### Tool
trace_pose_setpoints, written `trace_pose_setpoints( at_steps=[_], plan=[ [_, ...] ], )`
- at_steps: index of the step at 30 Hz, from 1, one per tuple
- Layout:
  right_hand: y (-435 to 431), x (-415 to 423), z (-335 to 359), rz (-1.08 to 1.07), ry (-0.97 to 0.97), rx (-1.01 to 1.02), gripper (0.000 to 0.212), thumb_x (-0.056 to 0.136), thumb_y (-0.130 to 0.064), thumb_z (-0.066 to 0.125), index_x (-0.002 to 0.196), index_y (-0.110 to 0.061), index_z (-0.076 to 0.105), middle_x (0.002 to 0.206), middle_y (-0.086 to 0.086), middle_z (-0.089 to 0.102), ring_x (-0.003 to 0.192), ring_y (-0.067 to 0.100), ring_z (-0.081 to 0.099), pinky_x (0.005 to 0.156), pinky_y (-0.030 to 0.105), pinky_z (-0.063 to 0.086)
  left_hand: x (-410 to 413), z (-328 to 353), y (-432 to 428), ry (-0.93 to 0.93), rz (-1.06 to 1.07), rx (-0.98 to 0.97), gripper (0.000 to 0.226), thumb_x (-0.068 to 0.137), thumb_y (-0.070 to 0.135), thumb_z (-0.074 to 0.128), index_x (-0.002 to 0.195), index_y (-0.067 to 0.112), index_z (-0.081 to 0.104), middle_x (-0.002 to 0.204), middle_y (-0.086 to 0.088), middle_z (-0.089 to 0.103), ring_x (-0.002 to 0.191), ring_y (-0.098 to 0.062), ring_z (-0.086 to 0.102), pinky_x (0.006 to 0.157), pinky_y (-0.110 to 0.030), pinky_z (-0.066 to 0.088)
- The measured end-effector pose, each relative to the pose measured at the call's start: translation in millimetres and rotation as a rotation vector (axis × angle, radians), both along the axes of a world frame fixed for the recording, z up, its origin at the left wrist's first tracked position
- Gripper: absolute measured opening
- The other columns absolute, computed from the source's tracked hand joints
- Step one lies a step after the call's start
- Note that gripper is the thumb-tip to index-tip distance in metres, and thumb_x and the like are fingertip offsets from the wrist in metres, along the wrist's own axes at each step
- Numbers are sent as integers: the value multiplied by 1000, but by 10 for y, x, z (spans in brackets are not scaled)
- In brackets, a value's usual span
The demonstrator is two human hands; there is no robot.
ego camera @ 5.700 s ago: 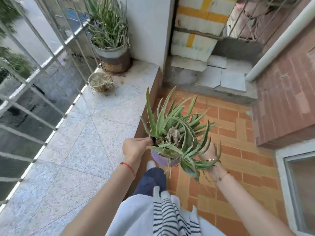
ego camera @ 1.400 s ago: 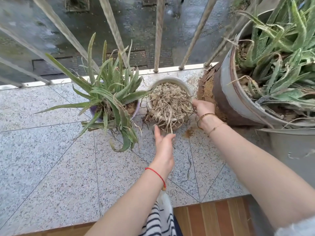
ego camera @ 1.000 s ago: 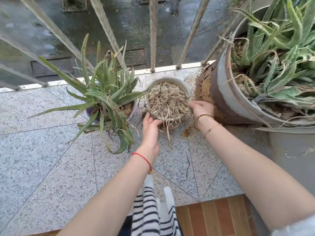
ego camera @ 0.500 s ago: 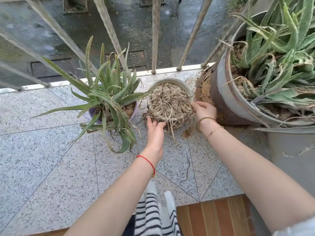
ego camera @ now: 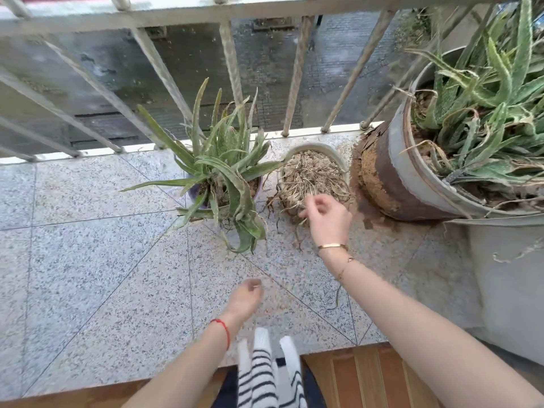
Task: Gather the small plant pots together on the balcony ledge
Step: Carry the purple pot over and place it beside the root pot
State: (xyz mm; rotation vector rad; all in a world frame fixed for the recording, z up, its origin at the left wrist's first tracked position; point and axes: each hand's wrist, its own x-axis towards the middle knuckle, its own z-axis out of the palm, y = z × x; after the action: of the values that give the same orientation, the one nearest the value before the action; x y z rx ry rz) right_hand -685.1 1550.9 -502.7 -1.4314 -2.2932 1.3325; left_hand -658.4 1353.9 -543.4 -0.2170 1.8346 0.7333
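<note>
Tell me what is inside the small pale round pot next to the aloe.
The small pale round pot holds a tangle of dry brown roots and stems, with no green growth. Any soil underneath is covered, and the right hand hides its near rim.

Both forearms bare; left hand [ego camera: 245,295] has a thin red string bracelet [ego camera: 223,331] at the wrist, right hand [ego camera: 328,220] has a gold bangle [ego camera: 332,246] plus a fine gold chain bracelet [ego camera: 345,267]; white garment with dark stripes [ego camera: 265,381] at lower centre.
</note>
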Motion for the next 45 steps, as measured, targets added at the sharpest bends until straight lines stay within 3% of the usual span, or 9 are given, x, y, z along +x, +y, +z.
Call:
trace_pose_setpoints(
  at_steps=[3,7,12,18,24,27,33,40,45],
  plan=[
    [-158,-302,26,224,-51,-69,24,89,-37,60,97,-19,74,77,-8,74,56,-8,61,64,23,56,-354,-36,-507,110,328,-89,31,101,8,41,127,7,58,125,-11,64,97,-21,62,85,-30,51],
    [-272,-655,-55,302,-123,-82,26,85,-33,66,101,-15,74,96,0,76,86,13,70,81,25,56,-957,38,-838,287,446,-55,33,103,11,34,129,7,55,128,-11,63,98,-18,62,82,-28,50],
    [-320,-891,-129,213,-249,22,18,85,-32,66,84,-16,75,79,4,72,72,20,67,65,28,54,-1551,150,-735,259,610,168,43,104,13,30,144,17,44,143,-5,51,123,-22,54,105,-40,44],
    [-317,-932,-196,109,-304,3,33,83,-31,68,54,-21,56,67,3,69,66,23,67,65,33,57,-1718,236,-474,162,739,310,43,103,9,29,138,21,51,135,-9,55,120,-22,56,105,-43,46],
    [-299,-915,-241,148,-237,-88,12,84,-29,68,83,-20,76,68,-5,65,69,18,68,72,32,58,-1699,205,-502,81,932,429,40,100,11,34,132,15,59,135,-7,60,121,-28,60,106,-47,42],
    [-287,-921,-256,158,-240,-119,12,82,-29,69,74,-21,74,70,-3,70,71,20,70,73,38,60,-1714,190,-543,86,954,452,43,99,13,35,134,11,58,132,-1,64,119,-28,62,106,-47,42],
    [-242,-974,-275,147,-276,-114,33,78,-28,73,49,-25,58,67,-1,68,71,20,69,73,34,60,-1719,170,-541,192,856,419,37,102,34,30,111,24,64,133,-2,62,128,-29,53,113,-48,36],
    [-273,-903,-314,55,-262,-131,23,76,-26,74,55,-20,68,66,-3,68,66,15,65,69,23,53,-1781,192,-520,196,767,418,41,103,35,26,104,27,66,137,-4,59,133,-32,48,115,-49,31],
    [-100,-858,-296,-4,-242,-136,27,76,-21,73,51,-23,64,64,-6,66,57,9,58,66,23,50,-1680,193,-432,144,738,466,43,104,35,23,107,21,64,138,-10,58,120,-27,60,115,-46,34]
  ],
)
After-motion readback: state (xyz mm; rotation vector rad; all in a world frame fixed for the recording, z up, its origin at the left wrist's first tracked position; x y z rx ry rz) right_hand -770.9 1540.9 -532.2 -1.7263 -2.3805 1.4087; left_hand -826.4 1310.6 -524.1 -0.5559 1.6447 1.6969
